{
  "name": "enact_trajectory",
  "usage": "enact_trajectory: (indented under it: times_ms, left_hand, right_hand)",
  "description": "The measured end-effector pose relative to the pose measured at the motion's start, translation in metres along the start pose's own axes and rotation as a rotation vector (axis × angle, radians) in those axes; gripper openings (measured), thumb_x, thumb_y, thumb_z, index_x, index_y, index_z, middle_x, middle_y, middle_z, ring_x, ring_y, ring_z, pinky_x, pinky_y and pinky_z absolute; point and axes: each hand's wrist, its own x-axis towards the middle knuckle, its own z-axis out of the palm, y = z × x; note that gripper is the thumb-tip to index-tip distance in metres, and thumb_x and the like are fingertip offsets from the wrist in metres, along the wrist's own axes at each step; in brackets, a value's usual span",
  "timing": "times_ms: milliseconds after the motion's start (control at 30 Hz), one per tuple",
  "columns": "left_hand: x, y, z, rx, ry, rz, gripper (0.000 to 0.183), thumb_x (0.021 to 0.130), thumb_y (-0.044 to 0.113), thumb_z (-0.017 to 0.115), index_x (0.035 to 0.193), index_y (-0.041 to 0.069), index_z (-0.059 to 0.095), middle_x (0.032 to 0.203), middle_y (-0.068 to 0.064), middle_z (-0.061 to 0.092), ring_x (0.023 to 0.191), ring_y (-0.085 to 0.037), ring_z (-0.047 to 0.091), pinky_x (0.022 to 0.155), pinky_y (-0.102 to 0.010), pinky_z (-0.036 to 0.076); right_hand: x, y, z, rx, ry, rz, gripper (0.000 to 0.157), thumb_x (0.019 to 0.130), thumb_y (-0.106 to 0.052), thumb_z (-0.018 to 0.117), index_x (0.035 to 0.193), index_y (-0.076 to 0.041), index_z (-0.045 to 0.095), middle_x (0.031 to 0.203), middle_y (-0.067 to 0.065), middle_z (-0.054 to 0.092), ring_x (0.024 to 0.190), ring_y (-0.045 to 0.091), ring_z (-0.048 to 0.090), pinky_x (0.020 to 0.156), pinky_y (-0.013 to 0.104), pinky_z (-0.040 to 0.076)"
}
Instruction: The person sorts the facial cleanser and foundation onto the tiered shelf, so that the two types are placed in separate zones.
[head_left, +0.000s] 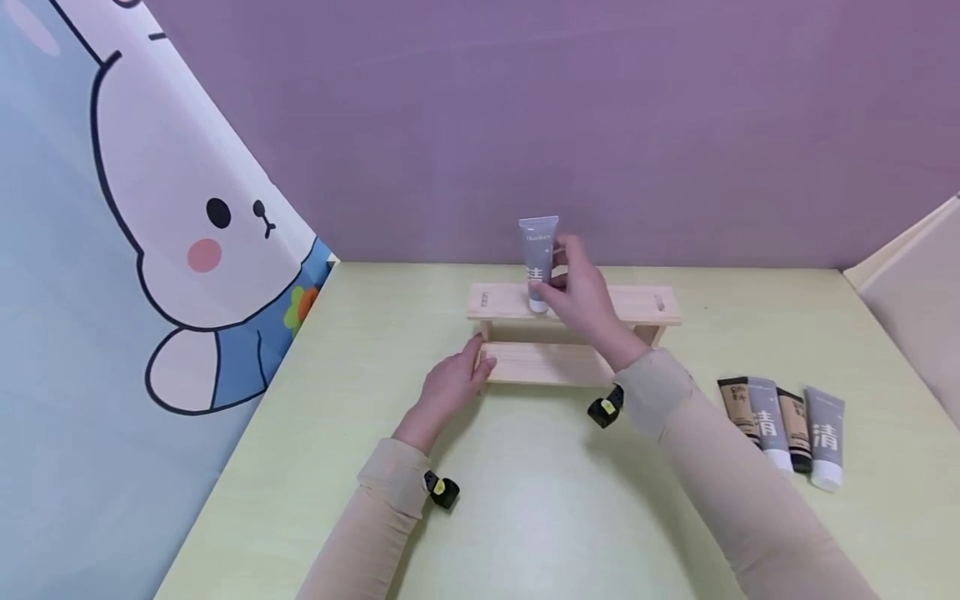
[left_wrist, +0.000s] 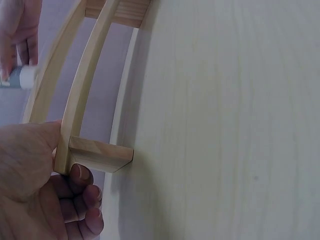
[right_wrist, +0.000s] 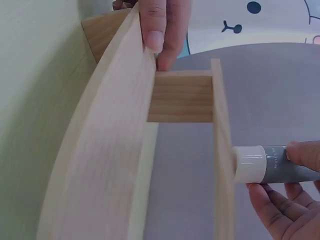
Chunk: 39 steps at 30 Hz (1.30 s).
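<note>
A small two-tier wooden rack (head_left: 630, 304) stands near the back of the table. My right hand (head_left: 587, 302) holds a grey squeeze tube (head_left: 537, 246) upright, its white cap (right_wrist: 250, 164) down at the upper board; in the right wrist view the cap appears to meet that board. The thumb lies on one side of the tube and the fingers on the other. My left hand (head_left: 450, 382) grips the left end of the lower board (head_left: 551, 365), thumb above and fingers curled beneath, as the left wrist view shows.
To the right on the table (head_left: 525, 517) lie several tubes side by side: grey ones (head_left: 827, 429) with white caps and brown ones (head_left: 795, 421) with black caps. A purple wall (head_left: 525, 125) rises behind the rack. A cartoon-printed cloth (head_left: 187, 250) hangs at the left.
</note>
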Motion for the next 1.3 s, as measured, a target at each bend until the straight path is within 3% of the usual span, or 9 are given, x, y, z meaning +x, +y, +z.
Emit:
enact_trajectory:
  times_ms: [300,533,800,1033,1300]
  left_hand:
    - [0.0,0.0,0.0,-0.014,0.002,0.007,0.056,0.105,0.041,0.04,0.149,0.008,0.034,0.114,-0.019,0.068,0.103,-0.036,0.064,0.084,-0.049,0.05]
    - [0.001,0.001,0.003,-0.031,-0.005,0.009,0.057,0.104,0.042,0.041,0.15,0.009,0.034,0.117,-0.019,0.066,0.104,-0.035,0.064,0.086,-0.049,0.05]
    - [0.001,-0.001,0.001,-0.039,0.002,-0.001,0.056,0.104,0.042,0.041,0.149,0.009,0.034,0.116,-0.019,0.067,0.102,-0.036,0.065,0.083,-0.05,0.05]
    - [-0.001,-0.008,-0.003,-0.044,-0.008,-0.011,0.057,0.104,0.043,0.041,0.15,0.011,0.033,0.123,-0.019,0.064,0.106,-0.037,0.063,0.085,-0.051,0.049]
    - [-0.002,-0.015,-0.007,-0.038,0.0,-0.012,0.056,0.104,0.042,0.042,0.149,0.01,0.034,0.113,-0.019,0.067,0.101,-0.037,0.064,0.083,-0.051,0.049]
  right_hand:
    - [0.009,0.004,0.015,0.009,-0.001,-0.024,0.061,0.091,-0.008,0.069,0.138,-0.008,0.031,0.118,0.017,0.055,0.097,0.031,0.065,0.083,0.037,0.054]
    - [0.001,0.006,0.006,-0.045,0.002,-0.007,0.069,0.087,-0.012,0.075,0.142,-0.009,0.033,0.12,0.014,0.057,0.1,0.028,0.065,0.085,0.035,0.053]
    - [-0.031,0.013,-0.023,-0.123,0.051,-0.028,0.054,0.088,-0.015,0.073,0.135,-0.005,0.047,0.12,0.013,0.06,0.1,0.028,0.064,0.084,0.039,0.053]
    - [-0.065,0.027,-0.049,-0.18,0.064,-0.06,0.046,0.09,-0.011,0.071,0.129,0.001,0.051,0.118,0.017,0.06,0.097,0.03,0.065,0.084,0.043,0.052]
    - [-0.105,0.045,-0.069,-0.27,0.09,-0.039,0.04,0.089,-0.009,0.072,0.124,0.0,0.053,0.112,0.012,0.062,0.092,0.029,0.066,0.081,0.043,0.053]
